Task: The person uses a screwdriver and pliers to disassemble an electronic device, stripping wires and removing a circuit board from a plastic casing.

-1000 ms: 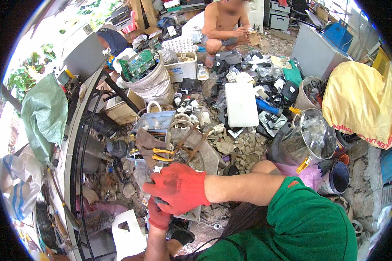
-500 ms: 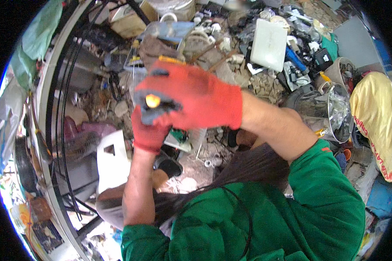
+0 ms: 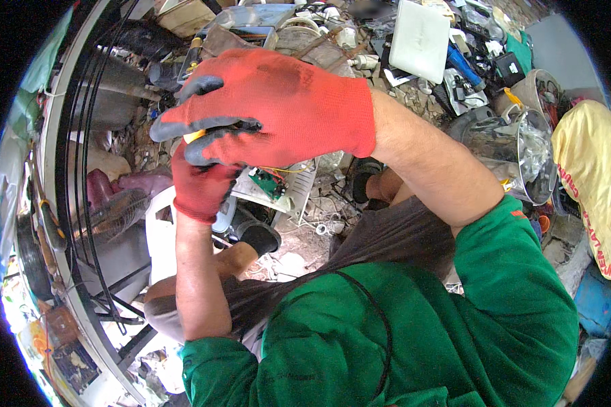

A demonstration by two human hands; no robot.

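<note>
My right hand [image 3: 278,108], in a red glove with dark grey fingertips, is raised in front of me and bent over my left hand. A small yellow thing [image 3: 194,136] shows between its curled fingers; most of it is hidden, so I cannot make out its kind. Just below is my left hand [image 3: 202,183] in a matching glove, its fingers covered by the right one. Beyond the left wrist, a green circuit board [image 3: 270,182] with thin wires lies on a pale slotted panel [image 3: 299,193].
A white laptop-like slab [image 3: 419,42] lies among electronic scrap at the far right. Nearer stand a metal bucket [image 3: 523,163] of clear plastic and a yellow sack [image 3: 587,163]. A black metal frame [image 3: 81,169] runs along my left, beside a white plastic piece [image 3: 157,237].
Both hands have moved left and slightly up in view. The right fingers have stretched out further, and the circuit board shows more fully below them.
</note>
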